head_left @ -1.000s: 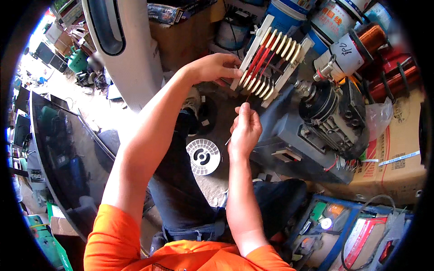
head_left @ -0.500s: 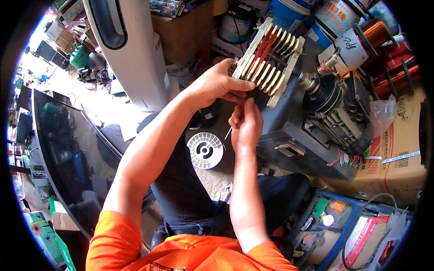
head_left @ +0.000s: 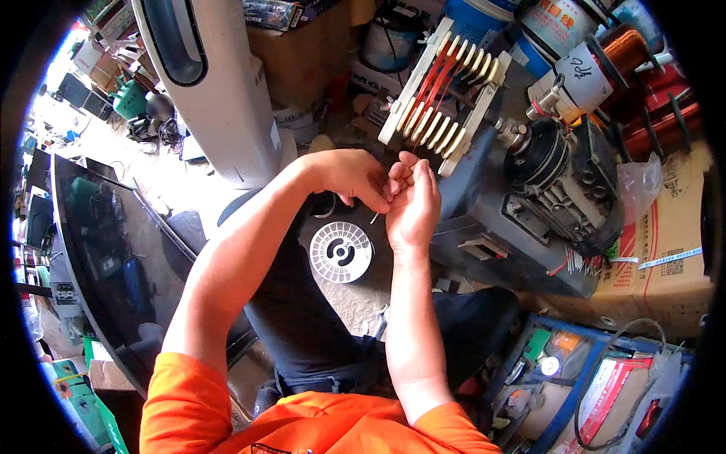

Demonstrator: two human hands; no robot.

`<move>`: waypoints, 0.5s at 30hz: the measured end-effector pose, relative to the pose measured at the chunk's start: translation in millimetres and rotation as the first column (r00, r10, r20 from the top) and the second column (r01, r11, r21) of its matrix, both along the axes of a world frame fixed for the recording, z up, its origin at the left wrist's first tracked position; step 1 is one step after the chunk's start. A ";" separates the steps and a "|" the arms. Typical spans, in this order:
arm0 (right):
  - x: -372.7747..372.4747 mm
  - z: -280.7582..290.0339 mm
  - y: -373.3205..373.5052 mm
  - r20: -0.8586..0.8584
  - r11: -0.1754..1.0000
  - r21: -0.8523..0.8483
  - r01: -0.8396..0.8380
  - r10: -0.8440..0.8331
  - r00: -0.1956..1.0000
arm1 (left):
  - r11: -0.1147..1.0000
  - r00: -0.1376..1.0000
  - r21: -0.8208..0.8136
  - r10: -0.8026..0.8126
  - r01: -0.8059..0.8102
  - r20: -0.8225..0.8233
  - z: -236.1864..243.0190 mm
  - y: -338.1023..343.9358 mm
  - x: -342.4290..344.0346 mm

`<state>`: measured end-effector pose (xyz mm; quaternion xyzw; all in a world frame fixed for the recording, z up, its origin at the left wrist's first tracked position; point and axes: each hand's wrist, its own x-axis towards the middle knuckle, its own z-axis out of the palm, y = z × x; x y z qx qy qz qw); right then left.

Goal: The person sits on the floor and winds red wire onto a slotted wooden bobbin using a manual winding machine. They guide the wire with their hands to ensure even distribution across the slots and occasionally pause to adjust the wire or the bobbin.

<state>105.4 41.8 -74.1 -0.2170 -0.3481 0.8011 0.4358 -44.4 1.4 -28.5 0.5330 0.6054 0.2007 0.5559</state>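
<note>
A winding frame [head_left: 450, 134] with rows of cream ridges and red wire wound across it stands tilted above my hands. Just below it, my left hand [head_left: 354, 175] and my right hand [head_left: 411, 197] meet, both with curled fingers. The left thumb reaches to the right fingers; what they pinch is hidden or too small to name. A thin pale rod [head_left: 375, 217] sticks out below them, and a fine strand seems to run down from the frame toward my right fingertips. A white slotted disc [head_left: 342, 269] lies on the floor beneath.
A black motor [head_left: 563, 181] sits on a grey housing at right, near wire spools [head_left: 586, 79] and a cardboard box [head_left: 673, 227]. A tall white appliance [head_left: 215, 113] stands upper left, a dark glass panel [head_left: 113, 257] left. A blue tray of parts [head_left: 544, 393] is lower right.
My left hand has left the frame's lower left side and come down to meet my right hand, whose fingers have turned more palm-up. The frame has shifted slightly.
</note>
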 end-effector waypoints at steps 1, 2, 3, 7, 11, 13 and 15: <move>-0.4 0.8 1.0 -0.012 1.000 0.008 -0.008 0.008 1.000 | 0.999 0.998 -0.003 0.044 -0.044 0.037 -4.7 -0.4 0.4; -0.8 0.7 1.6 -0.025 1.000 0.016 -0.012 0.012 1.000 | 0.996 0.994 -0.008 0.084 -0.084 0.073 -7.1 -0.8 1.3; -1.3 0.3 2.0 -0.037 1.000 0.023 -0.016 0.017 0.999 | 0.992 0.986 -0.015 0.125 -0.124 0.109 -7.9 -0.8 1.4; -1.4 -6.9 1.1 0.072 0.987 0.148 0.070 -0.081 0.994 | 0.977 0.980 0.090 0.190 -0.194 0.050 -7.6 5.5 -1.2; 13.7 -16.3 -25.6 0.376 0.894 0.421 0.156 -0.329 0.866 | 0.964 0.974 0.154 0.201 -0.215 0.102 -11.7 5.7 2.8; 12.7 -28.9 -36.8 0.328 0.968 0.180 0.177 -0.229 0.917 | 0.957 0.958 0.150 0.221 -0.249 0.181 -8.3 7.6 5.7; 10.8 -36.0 -39.7 0.169 0.985 0.167 0.042 -0.070 0.983 | 0.943 0.917 0.129 0.256 -0.306 0.306 -9.3 7.3 7.0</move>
